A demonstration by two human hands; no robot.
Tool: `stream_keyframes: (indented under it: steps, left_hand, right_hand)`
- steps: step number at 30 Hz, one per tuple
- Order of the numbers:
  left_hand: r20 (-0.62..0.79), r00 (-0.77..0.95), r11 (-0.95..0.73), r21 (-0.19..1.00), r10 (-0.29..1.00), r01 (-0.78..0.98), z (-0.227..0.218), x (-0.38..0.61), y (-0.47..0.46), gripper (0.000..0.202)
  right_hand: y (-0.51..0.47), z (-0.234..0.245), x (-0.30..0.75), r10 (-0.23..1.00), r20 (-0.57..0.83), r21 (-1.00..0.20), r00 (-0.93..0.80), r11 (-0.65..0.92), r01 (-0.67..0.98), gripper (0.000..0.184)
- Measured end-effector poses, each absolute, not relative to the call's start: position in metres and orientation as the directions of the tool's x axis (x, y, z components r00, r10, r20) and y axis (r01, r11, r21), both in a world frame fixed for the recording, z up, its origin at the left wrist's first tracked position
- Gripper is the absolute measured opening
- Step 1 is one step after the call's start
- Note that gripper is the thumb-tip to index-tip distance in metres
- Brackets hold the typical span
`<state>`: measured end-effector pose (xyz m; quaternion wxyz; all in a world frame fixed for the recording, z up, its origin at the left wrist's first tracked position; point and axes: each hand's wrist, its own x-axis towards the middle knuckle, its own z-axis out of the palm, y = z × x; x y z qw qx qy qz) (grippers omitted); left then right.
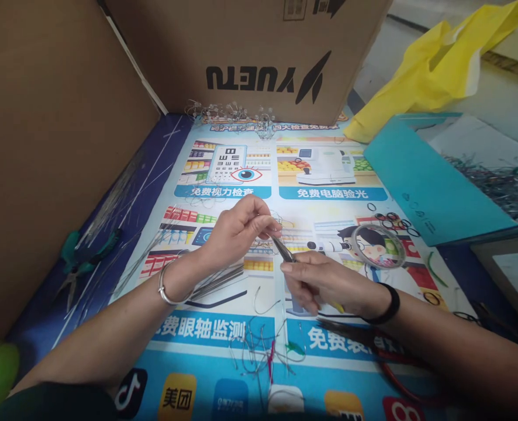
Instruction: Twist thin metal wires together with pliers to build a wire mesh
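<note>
My left hand (241, 229) is closed in a pinch, with thumb and forefinger on what looks like a thin wire; most of it is hidden by the fingers. My right hand (324, 279) grips a pair of needle-nose pliers (284, 251), whose jaws point up and left and meet the left fingertips. Beneath my left wrist lies a bundle of straight wires (217, 283). Closer to me, several bent wire pieces (256, 351) sit in a loose tangle, with pink and green bits among them. A red-handled cutting tool (349, 332) rests partly under my right forearm.
Teal-handled pliers (75, 260) and loose long wires are at left. A clear tape roll (378, 247) and black rings (391, 220) lie right of my hands. A teal box (434, 181) holds tangled wire pieces. Cardboard (259, 41) walls the back; a yellow bag (417, 76) stands behind.
</note>
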<state>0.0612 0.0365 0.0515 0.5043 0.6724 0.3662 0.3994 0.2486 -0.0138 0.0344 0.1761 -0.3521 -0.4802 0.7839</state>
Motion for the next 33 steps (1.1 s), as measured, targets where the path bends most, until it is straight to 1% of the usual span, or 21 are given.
stream_keyframes:
  steps: [3, 9, 17, 20, 33]
  left_hand:
    - [0.138, 0.418, -0.182, 0.981, 0.898, 0.069, 0.051, 0.063, 0.035, 0.018]
    - [0.117, 0.435, -0.129, 0.992, 0.893, -0.002, 0.049, 0.068, 0.029, 0.018]
    - [0.109, 0.424, -0.11, 0.994, 0.899, -0.021, 0.047, 0.073, 0.023, 0.016]
    - [0.111, 0.426, -0.11, 0.994, 0.898, -0.027, 0.046, 0.074, 0.021, 0.017]
    - [0.128, 0.417, -0.131, 0.991, 0.9, -0.021, 0.045, 0.075, 0.019, 0.018]
  right_hand:
    - [-0.017, 0.035, 0.245, 0.562, -0.389, -0.843, -0.73, -0.537, 0.035, 0.043]
    - [-0.021, 0.035, 0.24, 0.542, -0.393, -0.78, -0.742, -0.624, -0.043, 0.039]
    - [-0.024, 0.032, 0.237, 0.545, -0.336, -0.781, -0.768, -0.617, -0.097, 0.041]
    - [-0.024, 0.031, 0.237, 0.545, -0.311, -0.773, -0.779, -0.621, -0.125, 0.039]
    - [-0.024, 0.025, 0.237, 0.528, -0.288, -0.75, -0.799, -0.643, -0.155, 0.037]
